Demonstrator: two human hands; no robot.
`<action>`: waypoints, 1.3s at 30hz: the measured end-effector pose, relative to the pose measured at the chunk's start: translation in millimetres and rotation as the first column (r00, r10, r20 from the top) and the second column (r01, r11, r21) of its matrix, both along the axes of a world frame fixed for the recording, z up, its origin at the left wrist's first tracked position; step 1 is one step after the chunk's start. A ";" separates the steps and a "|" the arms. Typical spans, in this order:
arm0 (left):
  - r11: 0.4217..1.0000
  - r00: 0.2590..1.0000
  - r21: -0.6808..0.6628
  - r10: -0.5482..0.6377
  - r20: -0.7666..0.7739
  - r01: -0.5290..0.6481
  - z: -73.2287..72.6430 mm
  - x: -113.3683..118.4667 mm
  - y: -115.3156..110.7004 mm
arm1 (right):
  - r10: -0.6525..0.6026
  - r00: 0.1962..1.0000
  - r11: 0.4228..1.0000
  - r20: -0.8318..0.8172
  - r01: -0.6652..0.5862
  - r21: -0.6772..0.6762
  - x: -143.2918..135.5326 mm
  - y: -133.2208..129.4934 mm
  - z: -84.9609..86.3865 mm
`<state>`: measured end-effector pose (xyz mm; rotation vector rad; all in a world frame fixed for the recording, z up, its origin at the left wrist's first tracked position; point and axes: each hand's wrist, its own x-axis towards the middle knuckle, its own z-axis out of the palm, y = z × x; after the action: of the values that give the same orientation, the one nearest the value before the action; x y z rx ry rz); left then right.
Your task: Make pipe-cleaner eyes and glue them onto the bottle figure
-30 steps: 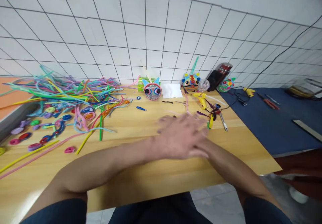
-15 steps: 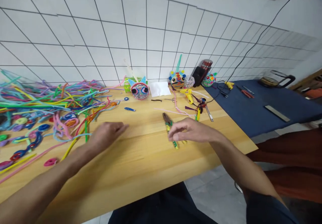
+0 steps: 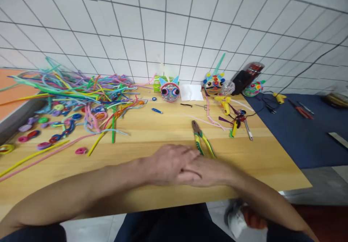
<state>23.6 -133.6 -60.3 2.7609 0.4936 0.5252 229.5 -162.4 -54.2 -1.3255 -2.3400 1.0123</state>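
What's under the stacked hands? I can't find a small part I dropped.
Left hand lies over right hand on the wooden table; pliers lie just beyond. Anything beneath is covered.

No text, label, brand or number can be read anywhere. The white paper (image 3: 191, 92) at twelve o'clock on the table (image 3: 152, 129) looks blank, and the dark bottle (image 3: 246, 76) at one o'clock is too blurred to read.

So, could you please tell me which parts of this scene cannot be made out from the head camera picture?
- Right hand: its fingers lie under the left hand, so what they touch is hidden.
- Pliers: the handle ends vanish behind the hands.
- Object at the right edge: blurred and cut off by the frame.
- Pipe cleaners: the pile is cut off at the left edge.
- Small dark bits by the white paper: too small to identify.
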 end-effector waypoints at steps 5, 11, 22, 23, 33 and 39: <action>0.948 0.930 0.071 0.318 -0.186 -0.310 -18.1 -60.7 47.1 | -0.014 0.999 0.999 -0.045 0.013 -0.041 31.9 26.4 15.9; 0.982 0.980 0.098 0.149 0.135 -0.162 -28.0 -33.4 33.8 | 0.129 0.989 0.988 -0.066 -0.123 0.091 0.3 33.4 -10.0; 0.983 0.961 -0.082 0.180 0.209 -0.166 -73.2 -28.0 51.6 | -0.423 0.883 0.803 0.202 0.262 0.535 86.3 118.8 -33.5; 0.985 0.967 -0.087 0.161 0.195 -0.147 -77.1 -28.3 53.3 | -0.455 0.859 0.791 0.235 0.268 0.550 92.5 125.6 -40.8; 0.974 0.960 -0.212 0.131 0.249 -0.078 -75.7 -25.9 55.5 | -0.521 0.825 0.663 0.217 0.230 0.713 106.2 134.3 -66.0; 0.906 0.840 -0.249 0.415 0.350 -0.343 -63.9 -29.9 53.7 | -0.167 0.947 0.666 0.276 -0.098 0.739 82.6 99.6 -58.6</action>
<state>-6.3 -79.9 -124.1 2.2980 0.9421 1.0515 312.0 -62.8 -112.8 -1.2086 -2.4841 -0.2606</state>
